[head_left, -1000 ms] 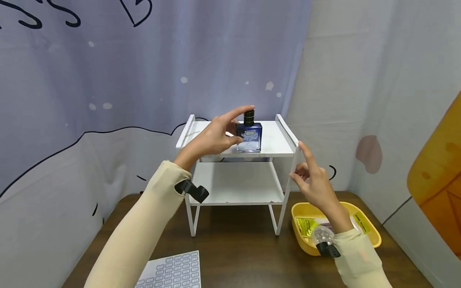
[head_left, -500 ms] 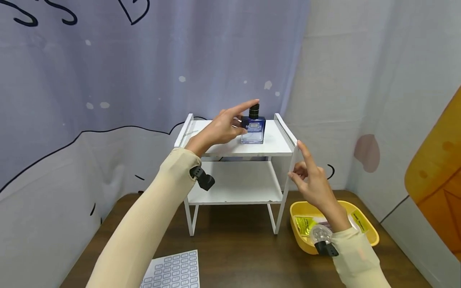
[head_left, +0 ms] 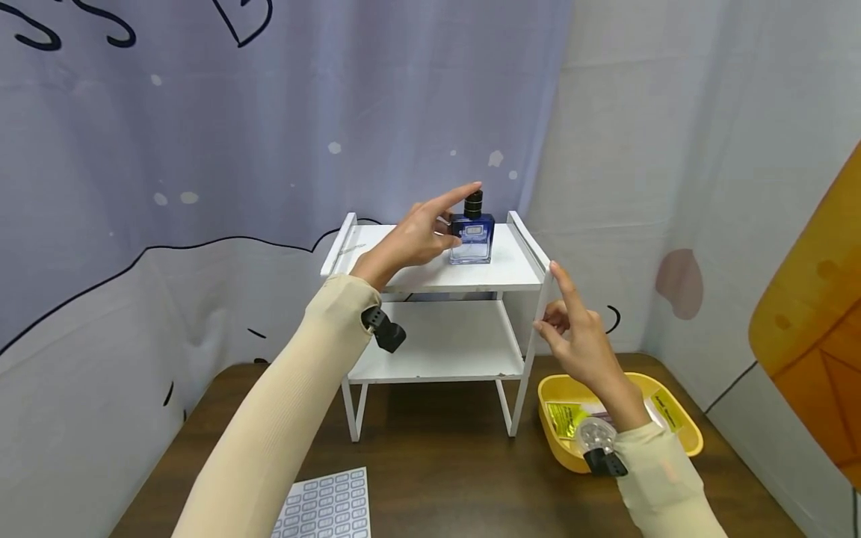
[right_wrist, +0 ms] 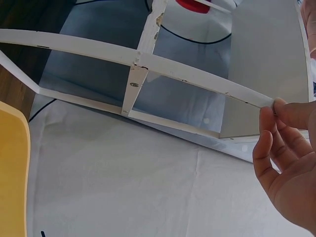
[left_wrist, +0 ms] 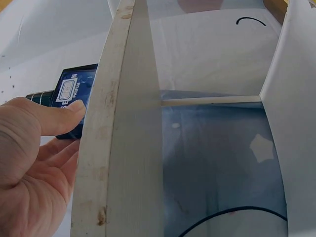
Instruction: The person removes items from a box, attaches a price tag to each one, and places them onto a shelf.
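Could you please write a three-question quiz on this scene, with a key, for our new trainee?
1. Multiple choice: what colour is the cap on the blue bottle in the left hand? A) white; B) black; C) yellow.
2. True or false: the yellow bin stands on the brown table, to the right of the white shelf.
3. Fill in: the right hand grips the white shelf at its ____ side.

Key: 1 B; 2 true; 3 right.
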Motion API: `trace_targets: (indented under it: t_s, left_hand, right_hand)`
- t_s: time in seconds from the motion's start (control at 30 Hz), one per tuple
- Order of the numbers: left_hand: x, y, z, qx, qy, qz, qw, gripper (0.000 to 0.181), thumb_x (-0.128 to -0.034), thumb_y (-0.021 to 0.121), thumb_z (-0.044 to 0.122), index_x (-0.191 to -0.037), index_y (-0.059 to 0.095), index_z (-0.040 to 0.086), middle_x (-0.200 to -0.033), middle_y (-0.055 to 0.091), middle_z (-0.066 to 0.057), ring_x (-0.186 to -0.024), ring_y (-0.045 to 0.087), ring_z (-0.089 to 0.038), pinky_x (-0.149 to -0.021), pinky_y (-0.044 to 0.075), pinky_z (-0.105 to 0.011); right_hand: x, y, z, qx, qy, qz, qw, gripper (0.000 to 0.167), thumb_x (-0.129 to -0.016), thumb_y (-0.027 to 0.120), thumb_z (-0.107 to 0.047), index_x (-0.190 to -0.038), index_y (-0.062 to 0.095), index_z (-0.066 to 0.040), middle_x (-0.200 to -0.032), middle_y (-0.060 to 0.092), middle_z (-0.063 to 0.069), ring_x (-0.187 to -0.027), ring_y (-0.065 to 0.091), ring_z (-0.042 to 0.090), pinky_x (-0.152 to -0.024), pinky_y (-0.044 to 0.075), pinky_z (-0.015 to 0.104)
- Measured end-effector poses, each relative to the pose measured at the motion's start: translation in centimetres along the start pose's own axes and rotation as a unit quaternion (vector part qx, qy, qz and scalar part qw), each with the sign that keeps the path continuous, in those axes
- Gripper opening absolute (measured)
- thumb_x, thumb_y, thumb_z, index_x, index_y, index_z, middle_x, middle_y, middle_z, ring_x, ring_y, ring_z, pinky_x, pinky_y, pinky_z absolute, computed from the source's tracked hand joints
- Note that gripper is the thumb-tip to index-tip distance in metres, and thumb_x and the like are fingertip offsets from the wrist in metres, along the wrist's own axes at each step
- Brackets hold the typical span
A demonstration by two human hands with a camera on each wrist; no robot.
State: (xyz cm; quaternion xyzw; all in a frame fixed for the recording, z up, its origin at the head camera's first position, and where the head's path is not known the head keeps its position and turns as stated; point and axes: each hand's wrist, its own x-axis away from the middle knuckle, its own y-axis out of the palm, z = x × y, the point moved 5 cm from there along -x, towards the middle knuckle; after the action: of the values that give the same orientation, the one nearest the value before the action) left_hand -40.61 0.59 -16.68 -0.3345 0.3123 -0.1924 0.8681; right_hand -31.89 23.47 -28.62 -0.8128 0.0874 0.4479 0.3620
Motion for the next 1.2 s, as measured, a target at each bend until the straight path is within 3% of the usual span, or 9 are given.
trace_targets:
  t_s: [0.2,0.4,0.6,0.83,1.07,1.2]
  left_hand:
    - [-0.1,0.0,-0.1,-0.003,-0.001,0.001,1.0000,0.089,-0.0896,0.067,-0.006,-0.157,0.029,0.038,-0.163,0.031,-0.005,-0.121,0.063,-0.031,-0.088,0.058,-0.033]
    - [0.1,0.0,-0.3,-0.010,-0.008,0.006,0.9999,0.090,-0.0897,0.068,-0.003,-0.157,0.026,0.040,-0.161,0.035,-0.013,-0.119,0.063,-0.031,-0.089,0.058,-0.036]
    - [0.2,-0.2,-0.3,-0.006,-0.006,0.015,0.9999,0.093,-0.0881,0.072,0.000,-0.158,0.023,0.038,-0.149,0.049,-0.017,-0.121,0.063,-0.030,-0.094,0.056,-0.038]
    - [1.5,-1.2,1.1,0.011,0.039,0.052,0.9978,0.085,-0.0876,0.071,-0.004,-0.157,0.033,0.029,-0.145,0.049,-0.017,-0.131,0.055,-0.030,-0.100,0.053,-0.034]
    - [3.4,-3.2,2.4,-0.051,0.075,0.134,0.9869,0.076,-0.0867,0.071,-0.002,-0.153,0.042,0.023,-0.142,0.048,-0.012,-0.137,0.046,-0.027,-0.105,0.050,-0.037]
    - [4.5,-3.9,2.6,-0.049,0.081,0.156,0.9832,0.075,-0.0862,0.071,-0.003,-0.152,0.044,0.022,-0.145,0.046,-0.012,-0.139,0.044,-0.025,-0.106,0.049,-0.038]
  right_hand:
    - [-0.1,0.0,0.1,0.001,-0.001,0.000,1.0000,0.094,-0.080,0.073,0.014,-0.157,0.027,-0.013,-0.076,0.068,0.008,-0.063,0.056,0.013,-0.060,0.050,0.022]
    - [0.0,0.2,0.1,-0.002,-0.004,0.002,1.0000,0.094,-0.079,0.073,0.014,-0.157,0.027,-0.012,-0.076,0.067,0.008,-0.062,0.055,0.013,-0.059,0.050,0.022]
    - [-0.1,0.3,0.1,-0.006,-0.004,0.001,1.0000,0.095,-0.079,0.073,0.014,-0.157,0.026,-0.012,-0.076,0.067,0.009,-0.062,0.055,0.012,-0.059,0.050,0.021]
    - [-0.2,0.3,0.1,-0.010,-0.004,0.001,0.9999,0.095,-0.079,0.073,0.014,-0.158,0.026,-0.012,-0.076,0.068,0.009,-0.061,0.055,0.012,-0.059,0.049,0.019]
    - [-0.3,0.0,0.0,-0.010,-0.003,0.001,0.9999,0.095,-0.080,0.073,0.014,-0.158,0.026,-0.013,-0.076,0.068,0.009,-0.061,0.055,0.012,-0.059,0.050,0.021]
    - [-0.3,-0.2,0.1,-0.008,0.000,0.000,1.0000,0.094,-0.080,0.072,0.014,-0.158,0.026,-0.013,-0.076,0.068,0.009,-0.061,0.055,0.011,-0.059,0.050,0.021]
